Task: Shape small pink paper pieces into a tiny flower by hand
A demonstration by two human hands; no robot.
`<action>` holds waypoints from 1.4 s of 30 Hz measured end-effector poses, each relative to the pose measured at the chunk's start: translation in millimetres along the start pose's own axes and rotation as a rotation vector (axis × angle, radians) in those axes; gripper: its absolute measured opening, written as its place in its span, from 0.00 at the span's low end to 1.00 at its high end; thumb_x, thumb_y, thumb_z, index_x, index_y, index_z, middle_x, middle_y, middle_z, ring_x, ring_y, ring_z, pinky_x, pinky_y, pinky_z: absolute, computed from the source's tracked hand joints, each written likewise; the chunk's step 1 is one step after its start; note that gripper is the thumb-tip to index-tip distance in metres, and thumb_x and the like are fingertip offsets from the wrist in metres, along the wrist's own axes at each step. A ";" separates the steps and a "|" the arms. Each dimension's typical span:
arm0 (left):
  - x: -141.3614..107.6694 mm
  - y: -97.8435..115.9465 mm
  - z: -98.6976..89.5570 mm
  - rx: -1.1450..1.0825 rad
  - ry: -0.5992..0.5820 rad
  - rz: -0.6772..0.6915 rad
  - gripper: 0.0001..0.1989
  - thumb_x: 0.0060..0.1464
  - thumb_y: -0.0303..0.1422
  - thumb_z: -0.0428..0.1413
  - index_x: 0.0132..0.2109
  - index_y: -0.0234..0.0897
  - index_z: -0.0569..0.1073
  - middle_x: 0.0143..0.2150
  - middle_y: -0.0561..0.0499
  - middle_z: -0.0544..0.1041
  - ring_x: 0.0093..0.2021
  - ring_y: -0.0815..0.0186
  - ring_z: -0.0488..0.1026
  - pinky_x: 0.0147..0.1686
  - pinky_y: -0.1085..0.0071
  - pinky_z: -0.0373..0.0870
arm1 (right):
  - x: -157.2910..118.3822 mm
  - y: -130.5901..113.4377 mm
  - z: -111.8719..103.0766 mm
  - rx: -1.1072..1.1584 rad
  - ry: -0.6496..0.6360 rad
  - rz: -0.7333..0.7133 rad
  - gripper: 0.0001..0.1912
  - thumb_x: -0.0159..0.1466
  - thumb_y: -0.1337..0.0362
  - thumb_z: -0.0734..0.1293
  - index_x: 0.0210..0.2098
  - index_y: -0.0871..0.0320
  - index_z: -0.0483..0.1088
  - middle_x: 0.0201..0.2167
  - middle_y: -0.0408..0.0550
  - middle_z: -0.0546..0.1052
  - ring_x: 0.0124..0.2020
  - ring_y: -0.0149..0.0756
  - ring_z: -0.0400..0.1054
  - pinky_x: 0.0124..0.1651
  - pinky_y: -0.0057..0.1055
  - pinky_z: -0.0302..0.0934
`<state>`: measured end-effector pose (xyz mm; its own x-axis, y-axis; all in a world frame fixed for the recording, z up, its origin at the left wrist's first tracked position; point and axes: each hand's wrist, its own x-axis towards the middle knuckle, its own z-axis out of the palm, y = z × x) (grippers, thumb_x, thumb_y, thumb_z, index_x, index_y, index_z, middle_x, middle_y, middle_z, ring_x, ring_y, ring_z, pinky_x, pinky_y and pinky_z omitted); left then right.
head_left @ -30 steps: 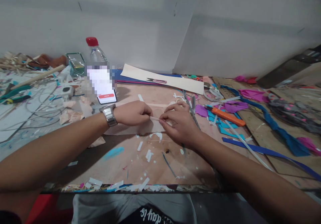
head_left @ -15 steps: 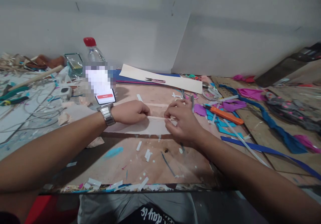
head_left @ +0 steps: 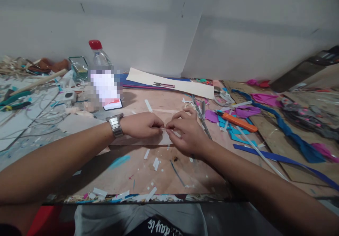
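Observation:
A pale, thin sheet (head_left: 137, 140) lies across the middle of the table, partly under both hands. My left hand (head_left: 144, 125), with a metal watch on its wrist, pinches the sheet's folded edge from the left. From the right, my right hand (head_left: 186, 130) pinches the same edge between thumb and index finger, its other fingers loosely curled. The fingertips of the two hands nearly meet. Long metal tweezers or scissors (head_left: 202, 118) lie just behind my right hand, partly covered by it.
A phone (head_left: 113, 103) leans on a red-capped bottle (head_left: 100, 56) at the back left. Thread snips (head_left: 164, 85) rest on a cream strip (head_left: 196, 88). Right of my hands are an orange cutter (head_left: 238, 120) and blue fabric strips (head_left: 286, 133). Green-handled pliers (head_left: 16, 100) lie far left.
My hands have come closer together along the sheet's edge, the left one moving right and the right one slightly left. The sheet has shifted, and more of the long metal tool shows.

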<state>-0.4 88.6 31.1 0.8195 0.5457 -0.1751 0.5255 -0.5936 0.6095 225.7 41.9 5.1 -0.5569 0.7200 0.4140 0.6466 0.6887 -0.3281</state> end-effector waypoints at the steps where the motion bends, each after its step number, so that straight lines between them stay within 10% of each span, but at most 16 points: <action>1: 0.1 -0.1 -0.1 -0.004 -0.001 0.001 0.16 0.63 0.37 0.50 0.39 0.33 0.79 0.30 0.51 0.76 0.30 0.66 0.67 0.30 0.70 0.58 | -0.3 0.3 1.0 -0.003 0.002 -0.005 0.04 0.66 0.64 0.68 0.36 0.53 0.76 0.33 0.43 0.81 0.44 0.42 0.73 0.65 0.52 0.43; 22: 0.1 -4.6 -4.6 -0.021 -0.130 -0.006 0.17 0.59 0.28 0.46 0.49 0.32 0.76 0.48 0.44 0.80 0.46 0.59 0.75 0.46 0.68 0.66 | -2.5 3.6 5.7 -0.041 0.066 -0.108 0.05 0.67 0.67 0.68 0.38 0.51 0.76 0.33 0.40 0.81 0.45 0.40 0.74 0.66 0.52 0.42; 42: 1.9 -3.4 -2.9 -0.075 0.006 -0.010 0.15 0.66 0.39 0.47 0.38 0.35 0.72 0.32 0.52 0.72 0.32 0.66 0.65 0.34 0.69 0.59 | -0.8 1.5 2.8 -0.071 0.085 -0.067 0.04 0.68 0.63 0.70 0.37 0.53 0.78 0.32 0.43 0.82 0.44 0.42 0.75 0.65 0.55 0.44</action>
<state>-1.3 93.3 31.0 0.8130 0.5548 -0.1770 0.5146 -0.5421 0.6643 225.6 42.6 1.9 -0.5560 0.6607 0.5044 0.6462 0.7252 -0.2376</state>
